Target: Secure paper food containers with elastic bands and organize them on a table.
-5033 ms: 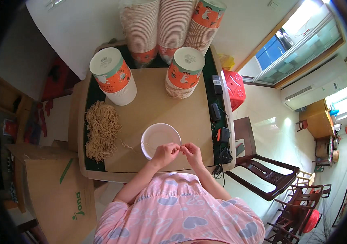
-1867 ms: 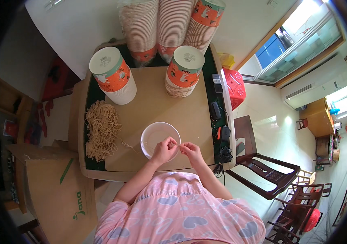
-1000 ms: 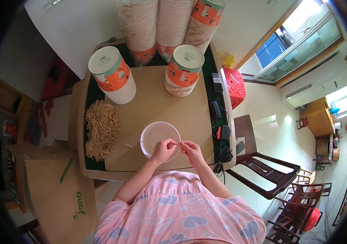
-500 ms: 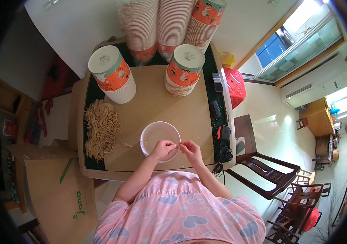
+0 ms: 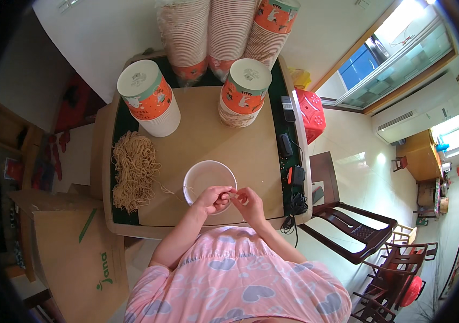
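The left hand (image 5: 213, 200) and right hand (image 5: 249, 206) meet over one white paper tub (image 5: 203, 175), at its near-right rim, fingers pinched closed; anything between them is too small to tell. One tan string heap (image 5: 134, 172) lies left. Beyond stand two upturned tub stacks (image 5: 155, 110), then three taller stacks (image 5: 231, 32), on a cardboard-covered counter (image 5: 154, 232) by a white wall (image 5: 111, 37).

Through the head camera I see pale floor (image 5: 345, 133) past the right edge of the table (image 5: 159, 232), a red stool (image 5: 310, 117) by its far corner, a wooden chair (image 5: 359, 232) by the near one, white wall (image 5: 323, 40) behind.
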A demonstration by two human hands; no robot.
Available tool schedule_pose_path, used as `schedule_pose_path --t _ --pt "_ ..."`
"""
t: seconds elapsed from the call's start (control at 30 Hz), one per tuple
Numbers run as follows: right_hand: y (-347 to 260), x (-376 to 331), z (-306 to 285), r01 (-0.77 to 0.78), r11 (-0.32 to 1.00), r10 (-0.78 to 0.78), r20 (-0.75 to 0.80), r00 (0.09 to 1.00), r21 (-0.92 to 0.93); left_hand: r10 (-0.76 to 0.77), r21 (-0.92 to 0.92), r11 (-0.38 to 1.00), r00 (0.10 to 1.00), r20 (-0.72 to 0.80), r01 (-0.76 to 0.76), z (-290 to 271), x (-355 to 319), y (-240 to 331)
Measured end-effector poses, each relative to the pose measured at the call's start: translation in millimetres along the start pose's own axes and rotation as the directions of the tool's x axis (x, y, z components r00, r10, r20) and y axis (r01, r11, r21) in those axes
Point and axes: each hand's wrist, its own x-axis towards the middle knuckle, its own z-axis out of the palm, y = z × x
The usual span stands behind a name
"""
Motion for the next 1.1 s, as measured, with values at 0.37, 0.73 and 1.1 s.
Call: schedule_pose_path --t 0.37,0.73,1.1 --pt "29 2 -2 -0.278 0.879 0.255 0.11 0.961 0.387 0.21 0.143 0.97 0.972 -0.104 -0.195 4 -1 -8" --pt "22 1 -1 -0.234 0.882 0.226 0.07 0.972 0.408 0.681 0.931 0.118 0.711 0.177 -0.345 21 -6 -22" --pt "30 3 -8 -0.216 0.912 0.17 0.159 0.973 0.349 0.716 0.905 0.214 0.689 0.112 -0.369 15 -2 -25"
